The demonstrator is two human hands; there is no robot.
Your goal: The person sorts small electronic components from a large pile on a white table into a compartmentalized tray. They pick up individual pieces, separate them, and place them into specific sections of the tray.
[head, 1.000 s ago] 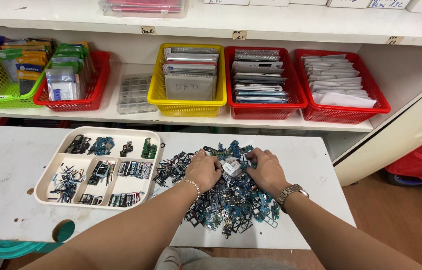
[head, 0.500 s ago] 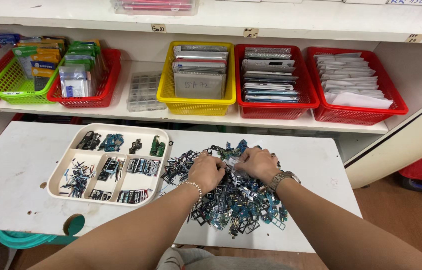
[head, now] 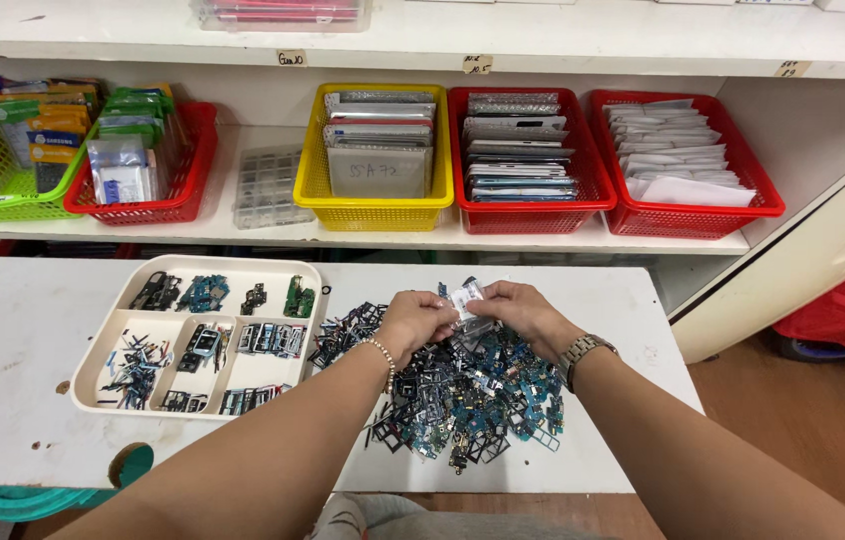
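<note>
White tabletop below basket shelves is being covered by a parts pile beside a sorting tray. Above the pile, a small clear packet is being pinched by the left hand and right hand, fingers closed on it.

Table top: white painted board, matt, scuffed, chipped at its front edge. Sorting tray: smooth cream plastic, slight sheen. Heap of small parts: blue-green circuit board pieces and dark plastic frames, with glints of metal. Baskets: glossy moulded plastic mesh. Wristwatch: polished metal. Floor: wood, satin finish.
</note>
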